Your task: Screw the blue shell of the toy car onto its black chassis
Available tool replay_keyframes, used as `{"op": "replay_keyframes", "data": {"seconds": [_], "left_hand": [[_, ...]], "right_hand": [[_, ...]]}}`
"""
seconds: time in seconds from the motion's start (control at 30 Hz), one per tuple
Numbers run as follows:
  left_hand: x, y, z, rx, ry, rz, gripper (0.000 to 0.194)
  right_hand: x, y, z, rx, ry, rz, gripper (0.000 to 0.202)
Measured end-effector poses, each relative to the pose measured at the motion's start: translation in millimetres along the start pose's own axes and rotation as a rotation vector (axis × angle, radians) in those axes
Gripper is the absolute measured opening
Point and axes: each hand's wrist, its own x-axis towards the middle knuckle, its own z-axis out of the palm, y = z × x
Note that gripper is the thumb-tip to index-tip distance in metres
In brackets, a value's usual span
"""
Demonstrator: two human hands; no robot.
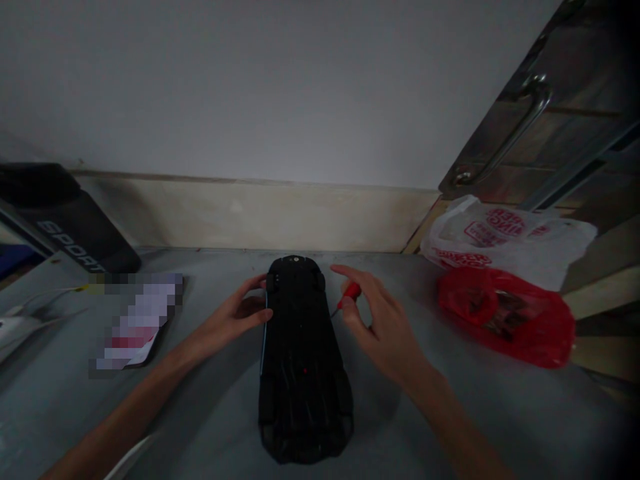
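Head: right grip (379, 319) half-curled, apparently holding red screwdriver (352, 291).

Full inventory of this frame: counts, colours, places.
Toy car: 1, black, underside up, centre
Screwdriver: 1, red-handled, right of car
Pixelated phone: 1, dark-edged, left
Bottle: 1, black, far left
Unclear device: 1, white, left edge
Strip: 1, white, lower left
Unclear item: 1, blue, left edge
Printed bag: 1, white, right
Red bag: 1, red, right
Handle: 1, silver, upper right
Table: 1, grey, beneath
Wall: 1, grey, behind
Left hand: 1, bare, touching car's left side
Right hand: 1, bare, holding screwdriver
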Motion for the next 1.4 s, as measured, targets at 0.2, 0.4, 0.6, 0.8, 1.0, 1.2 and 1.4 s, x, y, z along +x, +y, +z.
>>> {"op": "replay_keyframes", "data": {"seconds": [0.2,0.4,0.6,0.8,1.0,1.2,1.4], "left_hand": [[1,-2,-0.4,-0.009,-0.009,0.004,0.073],[1,-2,-0.4,-0.009,0.001,0.001,0.073],[1,1,-0.3,0.015,0.009,0.006,0.073],[-5,16,3.6,0.038,0.021,-0.058,0.076],[-5,18,5.1,0.042,0.036,-0.042,0.072],[-5,16,4.8,0.047,0.043,-0.039,0.075],[-4,15,3.5,0.045,0.026,-0.028,0.074]], "right_hand": [[-3,3,7,-0.002,0.078,0.121,0.030],[-3,1,6,-0.008,0.066,0.024,0.027],[-3,3,2,-0.043,0.026,0.068,0.023],[-3,4,-3,-0.003,-0.047,0.035,0.026],[-4,4,2,-0.028,-0.012,0.040,0.027],[-3,2,-1,-0.007,-0.063,-0.007,0.036],[-1,2,-1,-0.046,0.010,0.034,0.022]]}}
